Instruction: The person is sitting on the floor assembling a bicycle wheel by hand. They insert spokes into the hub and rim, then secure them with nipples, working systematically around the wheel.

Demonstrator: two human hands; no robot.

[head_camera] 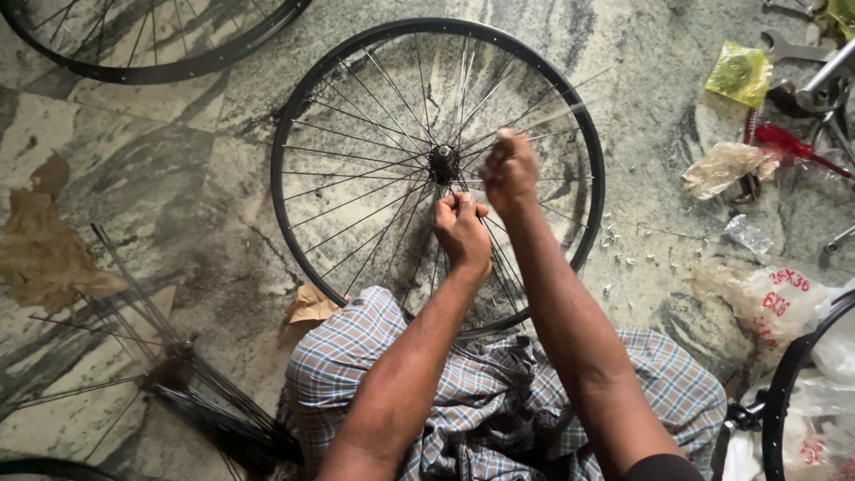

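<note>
Floor (134,169): polished stone, grey-green with white veining, filling the whole frame. We sit on it, checked cloth (481,392) over our lap at lower centre. No walls or furniture in view, so we cannot say more about the room.

Wheel (436,169): black rim lying flat at centre frame, its near edge resting against our lap. Hub (443,163) sits in the middle. Many spokes already run from hub to rim all round the wheel, crossing one another. We judge the lacing well advanced; whether every hole is filled, or any spoke tightened, we cannot tell.

Left hand (463,230): just below the hub, fingers closed narrow around crossing spokes. Right hand (509,169): just right of the hub, fist closed on 1 loose spoke (557,114) that angles toward the upper right, blurred.

Other rims: 1 at upper left (151,40), part of 1 at the right edge (784,383).

Spare spokes (191,383): dark bundle fanned out at lower left.

Right side clutter: plastic bags (775,303), a yellow packet (739,71), a spanner (793,49), a red-handled tool (788,142).

Smallest: silvery bits (623,258), likely nipples, scattered just right of the wheel, which suggests fastening remains.
</note>
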